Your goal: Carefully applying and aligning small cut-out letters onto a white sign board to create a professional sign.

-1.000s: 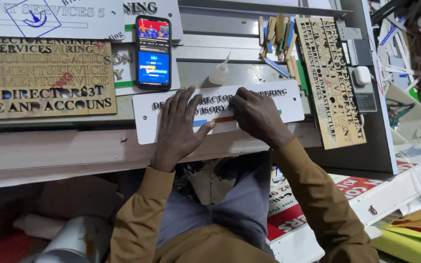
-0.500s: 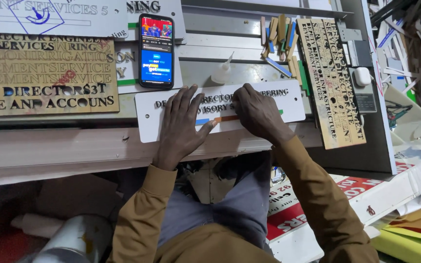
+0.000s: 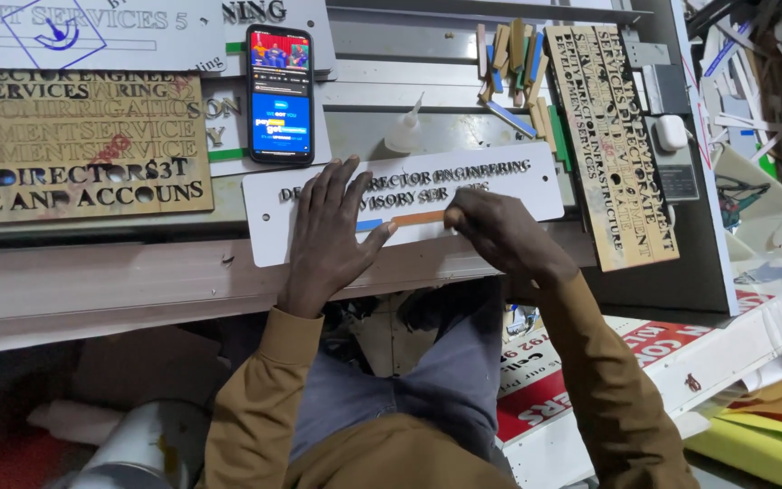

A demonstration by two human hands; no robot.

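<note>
The left hand (image 3: 329, 231) lies flat and wide open, fingers spread, pressing down on the white sign plate (image 3: 536, 186) that rests on the table (image 3: 92, 281) right under both hands. The right hand (image 3: 500, 231) is curled nearly closed, its fingertips pinched onto the plate's face at the end of a thin orange-and-blue strip (image 3: 409, 218) lying between the two hands; whether it grips a small letter there I cannot tell. The plate looks stiff, thin and light, with a smooth face likely to slide, so it is best held flat by its bare margins, clear of the raised dark letters. Just beyond the hands stand a small glue bottle (image 3: 404, 131) and a phone (image 3: 280, 93). Left of the left hand lies a wooden letter stencil (image 3: 74, 145); another stencil board (image 3: 613, 136) sits beyond the right hand.
</note>
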